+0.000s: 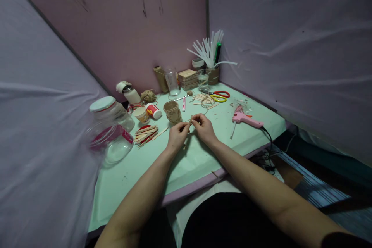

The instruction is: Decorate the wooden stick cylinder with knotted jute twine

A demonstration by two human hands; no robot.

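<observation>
My left hand (178,135) and my right hand (202,127) meet over the middle of the table, with fingertips pinched together. Between them is a small piece of twine (190,122), partly hidden by the fingers; both hands appear to hold it. A thin strand runs from there up toward a loose loop of twine (207,102) beside some flat sticks (200,99). Just behind my left hand stands a twine-decorated cup (172,112), upright and untouched.
Clear jars (117,149), paper cups (153,111) and wooden sticks (146,134) lie left. A pink glue gun (247,119) rests right, its cord over the edge. Scissors (219,96), a twine spool (161,79), glass containers (172,81) and a straw holder (214,75) are behind.
</observation>
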